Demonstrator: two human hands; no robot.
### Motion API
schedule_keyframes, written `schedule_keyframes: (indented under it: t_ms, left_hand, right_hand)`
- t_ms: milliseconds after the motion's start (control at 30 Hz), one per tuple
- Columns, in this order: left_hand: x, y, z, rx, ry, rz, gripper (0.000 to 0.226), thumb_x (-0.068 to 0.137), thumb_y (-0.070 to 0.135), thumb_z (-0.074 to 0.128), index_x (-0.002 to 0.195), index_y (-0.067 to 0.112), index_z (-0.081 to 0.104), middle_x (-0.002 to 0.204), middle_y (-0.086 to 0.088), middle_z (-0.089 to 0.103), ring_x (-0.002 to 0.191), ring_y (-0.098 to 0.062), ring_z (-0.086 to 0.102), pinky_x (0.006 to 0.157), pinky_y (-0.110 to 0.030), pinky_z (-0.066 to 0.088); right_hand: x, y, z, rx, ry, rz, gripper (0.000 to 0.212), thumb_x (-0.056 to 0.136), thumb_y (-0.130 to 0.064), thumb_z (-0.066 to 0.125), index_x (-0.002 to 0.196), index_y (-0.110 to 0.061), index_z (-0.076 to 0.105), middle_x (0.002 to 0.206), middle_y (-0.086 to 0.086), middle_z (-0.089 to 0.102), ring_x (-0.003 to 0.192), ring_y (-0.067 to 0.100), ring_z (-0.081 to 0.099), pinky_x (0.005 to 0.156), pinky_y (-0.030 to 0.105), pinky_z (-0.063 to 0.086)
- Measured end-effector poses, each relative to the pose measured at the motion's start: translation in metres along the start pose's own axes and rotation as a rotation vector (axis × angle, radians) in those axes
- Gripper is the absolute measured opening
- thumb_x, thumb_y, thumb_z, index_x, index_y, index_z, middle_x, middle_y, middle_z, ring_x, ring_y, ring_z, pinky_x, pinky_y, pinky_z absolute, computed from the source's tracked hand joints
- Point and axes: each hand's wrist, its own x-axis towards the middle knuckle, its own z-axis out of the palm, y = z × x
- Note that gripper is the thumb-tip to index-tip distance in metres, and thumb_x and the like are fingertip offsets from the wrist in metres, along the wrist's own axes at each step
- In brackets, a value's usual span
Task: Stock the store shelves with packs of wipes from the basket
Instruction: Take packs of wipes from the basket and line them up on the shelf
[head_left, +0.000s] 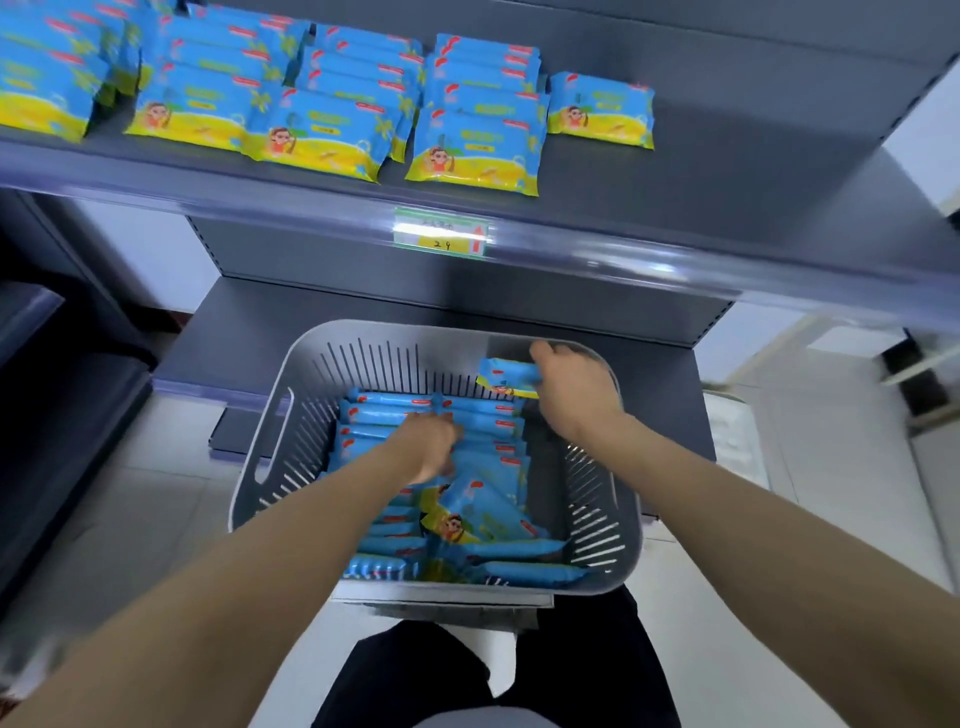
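Right hand (571, 395): a blue-and-yellow soft plastic pack of wipes (505, 375) is being pinched by one short end. The fingers are closed over it and the pack is jutting out to the left of the fingertips, over the far right corner of the grey slotted plastic basket (291, 447). It is probably being gripped by the end so that it clears the rim on the way to the shelf.

Left hand (428, 447): the fingers are being pushed down into the upright blue packs (483, 499) that are standing edge-on in the basket, ahead of and on both sides of the fingertips. A second pack is probably being sought. The fingertips are being hidden by the packs and the back of the hand, so whether anything is being gripped cannot be told.

Grey metal upper shelf (727, 171), well above and beyond both sets of fingers: matching flat-stacked packs (472, 140) are being kept in rows toward the left. Bare shelf is showing past the rightmost one, which is judged the likely destination.

Hard to make out: the print on the packs is being smeared by blur, and the white price label (441, 231) on the shelf edge is being read only in part. The leftmost stacks are being cut off by the frame edge.
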Motion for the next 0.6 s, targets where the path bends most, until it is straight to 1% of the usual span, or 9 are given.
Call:
schedule_keyframes:
  t_ms: [133, 200, 267, 333, 400, 433, 500, 533, 600]
  left_hand:
    - [0.001, 0.003, -0.003, -0.013, -0.022, -0.005, 0.041, 0.079, 0.030, 0.070, 0.112, 0.009, 0.057, 0.123, -0.010, 0.053, 0.114, -0.029, 0.049, 0.095, -0.036, 0.036]
    - [-0.004, 0.004, -0.011, -0.066, -0.031, -0.017, 0.038, 0.078, 0.030, 0.072, 0.106, 0.009, 0.058, 0.113, -0.008, 0.058, 0.106, -0.027, 0.053, 0.085, -0.032, 0.038]
    - [-0.011, 0.005, -0.025, -0.158, -0.016, -0.020, 0.030, 0.078, 0.024, 0.072, 0.100, 0.010, 0.058, 0.100, -0.009, 0.057, 0.094, -0.026, 0.053, 0.072, -0.029, 0.034]
    - [-0.019, 0.005, -0.047, -0.218, 0.033, -0.017, 0.023, 0.081, 0.017, 0.069, 0.098, 0.008, 0.058, 0.094, -0.009, 0.055, 0.088, -0.027, 0.051, 0.070, -0.029, 0.034]
    - [-0.029, 0.004, -0.076, -0.230, 0.100, -0.013, 0.025, 0.080, 0.015, 0.069, 0.102, 0.007, 0.060, 0.100, -0.010, 0.060, 0.093, -0.029, 0.055, 0.072, -0.029, 0.039]
    - [-0.035, 0.004, -0.095, -0.230, 0.136, -0.004, 0.027, 0.079, 0.016, 0.069, 0.103, 0.008, 0.060, 0.100, -0.009, 0.060, 0.093, -0.028, 0.055, 0.072, -0.028, 0.038]
    - [-0.049, 0.002, -0.135, -0.271, 0.204, 0.017, 0.027, 0.079, 0.018, 0.070, 0.102, 0.009, 0.061, 0.093, -0.004, 0.057, 0.084, -0.024, 0.053, 0.066, -0.026, 0.036]
    - [-0.056, 0.002, -0.155, -0.301, 0.245, 0.035, 0.025, 0.079, 0.019, 0.071, 0.099, 0.009, 0.060, 0.090, -0.003, 0.056, 0.079, -0.022, 0.051, 0.062, -0.027, 0.035]
    - [-0.065, 0.002, -0.191, -0.339, 0.330, 0.084, 0.020, 0.079, 0.019, 0.072, 0.091, 0.008, 0.060, 0.085, -0.004, 0.058, 0.073, -0.021, 0.051, 0.057, -0.028, 0.035]
  right_hand:
    - [-0.008, 0.004, -0.010, 0.032, 0.067, 0.015, 0.033, 0.087, -0.014, 0.056, 0.118, -0.011, 0.045, 0.116, 0.011, 0.059, 0.107, 0.033, 0.055, 0.083, 0.038, 0.041]
    - [-0.011, 0.002, -0.019, 0.049, 0.086, 0.009, 0.032, 0.088, -0.014, 0.055, 0.118, -0.012, 0.045, 0.112, 0.010, 0.059, 0.104, 0.033, 0.055, 0.082, 0.038, 0.040]
    - [-0.011, 0.001, -0.033, 0.061, 0.142, -0.016, 0.031, 0.087, -0.014, 0.055, 0.117, -0.013, 0.046, 0.109, 0.010, 0.060, 0.101, 0.033, 0.055, 0.081, 0.037, 0.038]
    - [-0.010, 0.001, -0.052, 0.066, 0.219, -0.049, 0.031, 0.086, -0.014, 0.056, 0.115, -0.013, 0.048, 0.104, 0.009, 0.061, 0.097, 0.033, 0.056, 0.080, 0.037, 0.037]
    - [-0.007, 0.003, -0.075, 0.061, 0.294, -0.089, 0.032, 0.082, -0.012, 0.060, 0.112, -0.012, 0.052, 0.098, 0.011, 0.063, 0.092, 0.035, 0.058, 0.077, 0.038, 0.038]
    - [-0.005, 0.006, -0.090, 0.052, 0.330, -0.107, 0.032, 0.080, -0.011, 0.062, 0.111, -0.011, 0.054, 0.094, 0.011, 0.064, 0.089, 0.036, 0.059, 0.075, 0.038, 0.038]
    - [0.000, 0.014, -0.119, 0.033, 0.395, -0.127, 0.034, 0.078, -0.011, 0.065, 0.111, -0.010, 0.056, 0.089, 0.013, 0.065, 0.084, 0.037, 0.060, 0.073, 0.039, 0.040]
    - [0.004, 0.020, -0.134, 0.026, 0.417, -0.131, 0.036, 0.078, -0.012, 0.066, 0.113, -0.009, 0.056, 0.089, 0.014, 0.065, 0.084, 0.038, 0.060, 0.074, 0.040, 0.041]
    - [0.018, 0.035, -0.167, 0.014, 0.430, -0.113, 0.040, 0.081, -0.014, 0.064, 0.119, -0.009, 0.052, 0.097, 0.015, 0.064, 0.091, 0.038, 0.058, 0.079, 0.042, 0.041]
